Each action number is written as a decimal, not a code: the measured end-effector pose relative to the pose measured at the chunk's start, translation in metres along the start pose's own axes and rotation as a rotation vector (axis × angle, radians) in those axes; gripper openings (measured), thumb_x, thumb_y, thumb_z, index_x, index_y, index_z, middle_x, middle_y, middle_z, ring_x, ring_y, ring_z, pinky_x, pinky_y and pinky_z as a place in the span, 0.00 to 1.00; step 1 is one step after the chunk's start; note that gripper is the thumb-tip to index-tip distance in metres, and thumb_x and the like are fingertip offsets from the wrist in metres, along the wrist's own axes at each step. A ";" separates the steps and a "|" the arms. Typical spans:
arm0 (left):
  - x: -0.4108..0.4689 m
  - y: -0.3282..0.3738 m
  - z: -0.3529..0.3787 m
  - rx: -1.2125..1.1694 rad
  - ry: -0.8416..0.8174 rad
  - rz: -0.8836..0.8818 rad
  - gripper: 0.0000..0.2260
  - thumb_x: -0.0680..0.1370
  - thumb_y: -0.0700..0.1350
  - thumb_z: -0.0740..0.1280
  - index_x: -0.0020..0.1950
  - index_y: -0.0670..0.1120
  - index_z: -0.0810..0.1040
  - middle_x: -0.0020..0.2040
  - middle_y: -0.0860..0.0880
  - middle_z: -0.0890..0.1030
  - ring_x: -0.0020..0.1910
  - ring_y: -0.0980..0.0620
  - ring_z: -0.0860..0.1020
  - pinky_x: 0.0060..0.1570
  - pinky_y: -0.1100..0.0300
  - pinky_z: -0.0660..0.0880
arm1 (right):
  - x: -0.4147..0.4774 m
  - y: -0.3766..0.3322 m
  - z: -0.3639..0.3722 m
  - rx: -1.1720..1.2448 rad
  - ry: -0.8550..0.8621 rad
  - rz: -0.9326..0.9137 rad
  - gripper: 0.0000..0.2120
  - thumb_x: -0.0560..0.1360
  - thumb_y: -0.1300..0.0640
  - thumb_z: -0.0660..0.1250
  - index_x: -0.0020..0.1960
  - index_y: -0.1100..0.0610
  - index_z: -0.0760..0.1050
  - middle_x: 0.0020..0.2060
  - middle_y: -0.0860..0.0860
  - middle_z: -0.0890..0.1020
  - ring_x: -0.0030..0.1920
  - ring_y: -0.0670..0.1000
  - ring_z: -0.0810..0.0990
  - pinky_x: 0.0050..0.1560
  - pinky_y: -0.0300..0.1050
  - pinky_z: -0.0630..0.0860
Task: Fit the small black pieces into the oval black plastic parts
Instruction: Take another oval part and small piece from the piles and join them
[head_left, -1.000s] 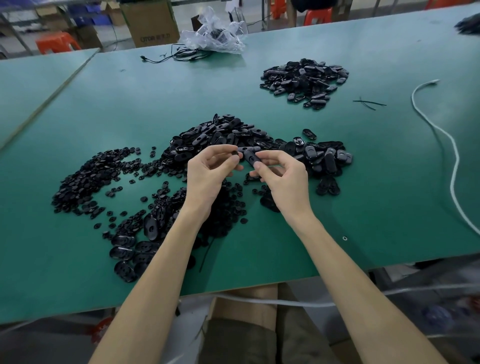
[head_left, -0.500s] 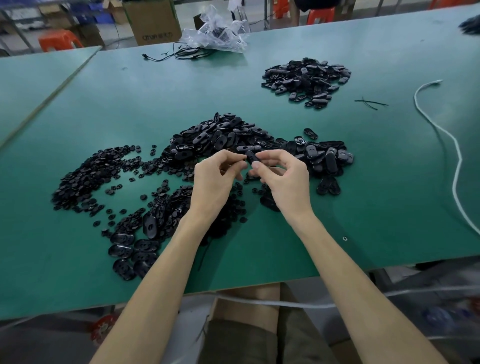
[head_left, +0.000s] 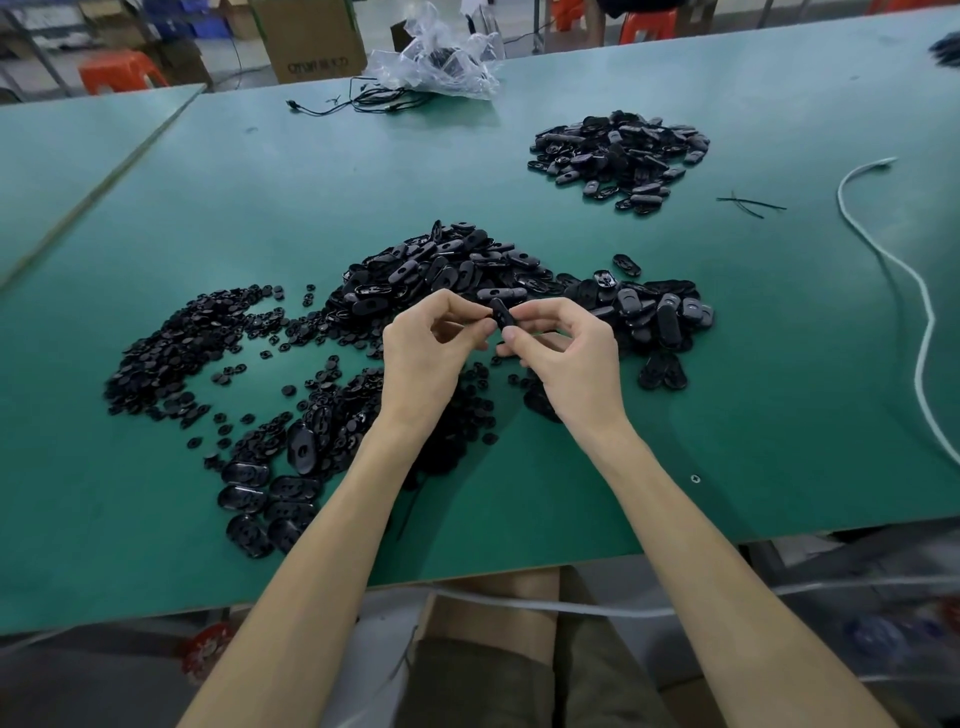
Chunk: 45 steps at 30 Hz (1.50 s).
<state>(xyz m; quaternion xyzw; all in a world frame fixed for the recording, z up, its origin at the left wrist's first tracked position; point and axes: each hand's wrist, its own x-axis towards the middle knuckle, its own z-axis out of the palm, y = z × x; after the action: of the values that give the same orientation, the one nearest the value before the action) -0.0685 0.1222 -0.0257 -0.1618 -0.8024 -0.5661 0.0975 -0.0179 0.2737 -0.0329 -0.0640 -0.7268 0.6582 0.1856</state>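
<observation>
Step in hand: seating a small piece into one oval part (head_left: 503, 313), judging by the pose. The oval part is held up off the table (head_left: 260, 208), standing on end, between both hands. Right hand (head_left: 571, 358) grasps it from its right side, thumb below and forefinger over the top, other fingers curled under. Left hand (head_left: 426, 353) has thumb and forefinger pinched against the oval part's left edge. Any small piece between those fingertips (head_left: 485, 326) is hidden, so I can't tell whether it is in yet. Next move probably calls for lining the piece up with the hole and pressing straight in while the right hand braces. It is light and slick, so a skewed push may pop it out. Just behind the oval part is the main pile of ovals (head_left: 447, 265), with more to its right (head_left: 660, 312). The heap of small pieces (head_left: 176, 353) is well left of it, and a few ovals (head_left: 265, 493) lie left of it toward the table's near edge. Far behind and right of it is a separate pile (head_left: 618, 153), maybe finished ones. White cord (head_left: 914, 291) is far right, plastic bag (head_left: 436, 57) far behind.
</observation>
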 end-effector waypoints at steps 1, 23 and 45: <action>0.000 0.000 0.000 -0.008 0.002 0.003 0.03 0.77 0.41 0.77 0.47 0.47 0.84 0.42 0.53 0.86 0.40 0.54 0.85 0.47 0.57 0.82 | 0.000 0.000 0.000 -0.007 0.003 -0.001 0.09 0.76 0.63 0.76 0.55 0.55 0.82 0.44 0.49 0.87 0.42 0.48 0.89 0.51 0.41 0.83; -0.001 0.001 0.002 0.076 -0.035 -0.043 0.07 0.75 0.43 0.79 0.44 0.45 0.82 0.47 0.50 0.84 0.41 0.46 0.80 0.46 0.55 0.78 | 0.000 0.000 -0.001 -0.026 -0.023 -0.010 0.06 0.78 0.64 0.74 0.54 0.57 0.83 0.41 0.50 0.88 0.42 0.49 0.88 0.53 0.46 0.84; -0.001 0.005 0.000 -0.095 -0.145 -0.094 0.11 0.71 0.38 0.81 0.51 0.45 0.85 0.47 0.52 0.87 0.45 0.54 0.83 0.51 0.57 0.82 | -0.001 0.000 -0.001 -0.011 -0.010 -0.031 0.07 0.78 0.63 0.70 0.50 0.54 0.85 0.42 0.49 0.87 0.39 0.48 0.86 0.45 0.43 0.81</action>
<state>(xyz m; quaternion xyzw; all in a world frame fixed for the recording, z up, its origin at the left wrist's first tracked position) -0.0661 0.1231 -0.0216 -0.1688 -0.7863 -0.5944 0.0048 -0.0161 0.2742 -0.0327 -0.0505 -0.7322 0.6516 0.1919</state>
